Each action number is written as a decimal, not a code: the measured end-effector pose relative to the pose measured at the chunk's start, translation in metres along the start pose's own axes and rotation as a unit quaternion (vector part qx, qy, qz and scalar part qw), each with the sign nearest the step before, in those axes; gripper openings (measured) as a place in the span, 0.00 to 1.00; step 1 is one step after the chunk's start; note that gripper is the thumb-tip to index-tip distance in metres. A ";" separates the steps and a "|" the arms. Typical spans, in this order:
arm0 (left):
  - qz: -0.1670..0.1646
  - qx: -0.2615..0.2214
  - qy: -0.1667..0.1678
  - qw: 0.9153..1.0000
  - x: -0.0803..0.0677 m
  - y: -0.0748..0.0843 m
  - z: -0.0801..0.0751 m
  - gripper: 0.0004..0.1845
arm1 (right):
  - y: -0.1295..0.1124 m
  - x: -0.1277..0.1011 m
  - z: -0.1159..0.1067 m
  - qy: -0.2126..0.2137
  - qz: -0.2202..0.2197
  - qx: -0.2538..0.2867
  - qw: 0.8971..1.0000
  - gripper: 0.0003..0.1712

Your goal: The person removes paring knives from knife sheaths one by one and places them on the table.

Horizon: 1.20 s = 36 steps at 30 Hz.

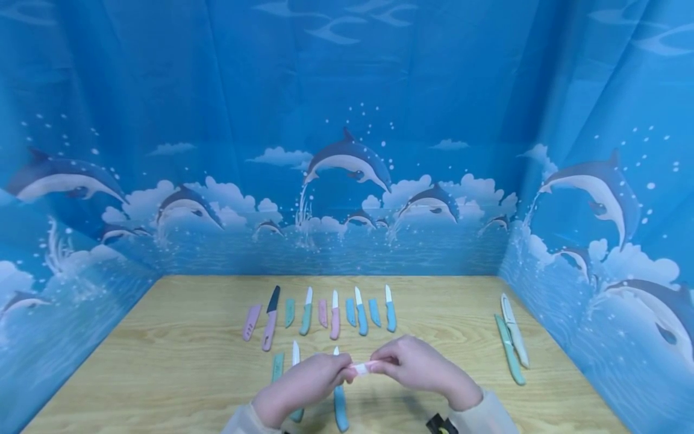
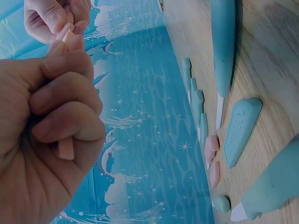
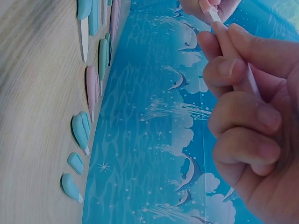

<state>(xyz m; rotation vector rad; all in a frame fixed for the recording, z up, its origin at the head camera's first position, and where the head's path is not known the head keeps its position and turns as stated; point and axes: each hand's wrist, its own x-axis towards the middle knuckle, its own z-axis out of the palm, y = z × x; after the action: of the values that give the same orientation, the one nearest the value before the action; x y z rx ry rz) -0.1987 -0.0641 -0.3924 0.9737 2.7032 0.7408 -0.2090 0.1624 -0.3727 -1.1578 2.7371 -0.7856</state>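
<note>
Above the wooden table (image 1: 179, 361), left hand (image 1: 303, 383) and right hand (image 1: 420, 364) pinched a pink knife (image 1: 362, 366), fingers curled tight around both its ends.

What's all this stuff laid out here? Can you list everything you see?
Back row on table: pink sheath, black-bladed pink knife, teal sheath, teal knife, pink sheath, pink knife, blue sheath, blue knife, blue sheath, blue knife.
Near row: teal sheath, teal knife, blue knife, partly behind the hands.
Right side: two sheathed knives, teal and white.
Backdrop: blue dolphin print.
Left hand, right hand: fingers hold one pink-and-white knife between them.
</note>
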 end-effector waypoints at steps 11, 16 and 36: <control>0.001 -0.007 -0.004 1.000 -0.001 -0.001 -0.001 0.12 | 0.000 0.000 -0.001 0.002 0.002 -0.001 1.000 0.15; 0.009 -0.004 0.001 1.000 -0.001 -0.003 0.000 0.12 | 0.001 0.000 -0.001 0.001 0.008 -0.002 1.000 0.16; -0.002 0.001 0.006 1.000 -0.001 -0.002 -0.001 0.14 | 0.003 -0.001 -0.003 -0.002 0.012 0.008 1.000 0.15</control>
<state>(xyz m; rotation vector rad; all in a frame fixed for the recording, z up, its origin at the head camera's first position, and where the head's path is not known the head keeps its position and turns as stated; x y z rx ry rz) -0.1993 -0.0662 -0.3929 0.9670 2.7156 0.7450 -0.2109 0.1658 -0.3713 -1.1188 2.7314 -0.8007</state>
